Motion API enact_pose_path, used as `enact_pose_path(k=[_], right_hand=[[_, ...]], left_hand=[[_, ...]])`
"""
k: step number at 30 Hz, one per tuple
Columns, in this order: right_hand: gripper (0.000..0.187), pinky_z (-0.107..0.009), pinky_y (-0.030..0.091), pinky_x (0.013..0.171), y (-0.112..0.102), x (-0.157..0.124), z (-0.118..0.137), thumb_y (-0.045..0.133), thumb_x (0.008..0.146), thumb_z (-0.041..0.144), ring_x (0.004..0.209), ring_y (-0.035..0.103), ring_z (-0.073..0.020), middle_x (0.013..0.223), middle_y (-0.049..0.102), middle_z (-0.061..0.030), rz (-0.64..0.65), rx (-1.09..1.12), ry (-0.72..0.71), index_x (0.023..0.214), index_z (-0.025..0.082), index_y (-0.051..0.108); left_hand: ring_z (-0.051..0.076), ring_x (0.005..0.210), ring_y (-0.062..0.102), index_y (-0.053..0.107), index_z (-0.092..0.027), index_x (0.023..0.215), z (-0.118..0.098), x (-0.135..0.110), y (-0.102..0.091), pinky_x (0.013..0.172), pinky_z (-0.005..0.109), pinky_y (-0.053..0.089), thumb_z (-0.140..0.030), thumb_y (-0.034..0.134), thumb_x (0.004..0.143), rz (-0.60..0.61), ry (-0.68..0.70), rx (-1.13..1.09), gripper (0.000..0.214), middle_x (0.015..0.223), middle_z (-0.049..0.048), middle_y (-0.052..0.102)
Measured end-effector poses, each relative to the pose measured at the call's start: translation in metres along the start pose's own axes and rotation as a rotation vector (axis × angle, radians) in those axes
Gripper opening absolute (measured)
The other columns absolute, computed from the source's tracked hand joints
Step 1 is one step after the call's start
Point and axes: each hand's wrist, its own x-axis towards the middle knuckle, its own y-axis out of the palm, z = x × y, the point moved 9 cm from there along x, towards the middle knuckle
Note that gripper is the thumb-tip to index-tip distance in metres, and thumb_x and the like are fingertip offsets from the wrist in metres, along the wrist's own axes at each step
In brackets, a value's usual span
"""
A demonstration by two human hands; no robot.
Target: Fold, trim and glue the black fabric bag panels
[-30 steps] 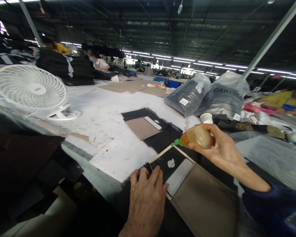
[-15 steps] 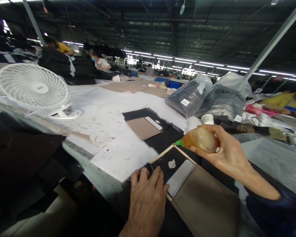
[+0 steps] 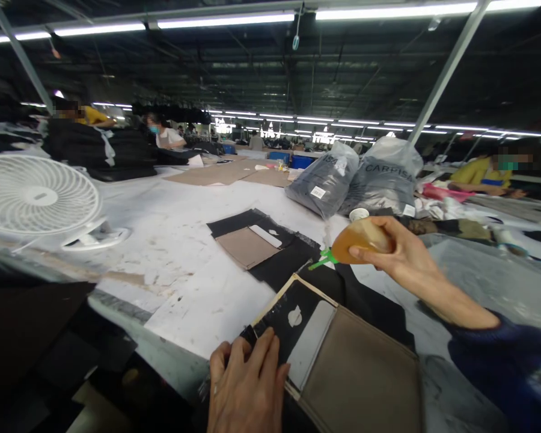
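Observation:
My right hand (image 3: pixel 401 249) grips a squeeze bottle (image 3: pixel 360 242) of amber liquid, tipped so its green nozzle (image 3: pixel 324 260) points down and left. The nozzle tip sits just past the far corner of a brown and black fabric panel (image 3: pixel 365 358); whether it touches anything is unclear. Across the panel runs a white strip (image 3: pixel 313 343), with a small white patch (image 3: pixel 294 316) beside it. Pale bands line the panel's far edges. My left hand (image 3: pixel 247 382) lies with fingers extended on the panel's left black edge. Beyond lies a similar smaller-looking panel (image 3: pixel 247 245) on black material.
A white fan (image 3: pixel 40 195) stands at the table's left edge. Plastic-wrapped dark bundles (image 3: pixel 320 180) lie at the back right, near a white cup (image 3: pixel 359 214). Clear plastic sheeting (image 3: pixel 491 282) covers the right side. Co-workers sit farther off on both sides.
My view has tilted up and shifted. The bottle's nozzle has moved off the panel's far corner, showing more of its green tip. My left hand stays on the panel's edge.

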Motion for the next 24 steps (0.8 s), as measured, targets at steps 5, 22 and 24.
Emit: enact_pose_path(k=[5, 22, 24], right_hand=[[0.049, -0.025, 0.041, 0.049, 0.019, 0.003, -0.014, 0.072, 0.064, 0.048, 0.056, 0.052, -0.0123, 0.083, 0.061, 0.0005, 0.083, 0.164, 0.072, 0.099, 0.020, 0.055], [0.038, -0.033, 0.048, 0.074, 0.029, -0.003, -0.013, 0.070, 0.071, 0.043, 0.079, 0.061, -0.0198, 0.089, 0.066, -0.0006, 0.096, 0.038, -0.060, 0.099, 0.023, 0.056], [0.039, -0.033, 0.048, 0.074, 0.028, -0.003, -0.013, 0.070, 0.070, 0.041, 0.079, 0.061, -0.0200, 0.089, 0.066, -0.0013, 0.071, -0.023, -0.059, 0.100, 0.022, 0.056]], left_hand=[[0.020, 0.080, 0.056, 0.070, -0.024, 0.104, -0.001, -0.002, 0.003, 0.079, 0.040, 0.033, -0.021, 0.056, 0.088, -0.023, 0.101, 0.087, 0.022, 0.108, 0.0011, 0.072], [0.021, 0.077, 0.056, 0.072, -0.024, 0.101, -0.001, -0.002, 0.009, 0.079, 0.042, 0.034, -0.017, 0.050, 0.089, -0.005, 0.059, 0.073, 0.026, 0.109, 0.0017, 0.073], [0.021, 0.077, 0.055, 0.072, -0.024, 0.102, -0.001, -0.002, 0.008, 0.079, 0.042, 0.033, -0.017, 0.050, 0.089, -0.008, 0.052, 0.066, 0.026, 0.109, 0.0013, 0.073]])
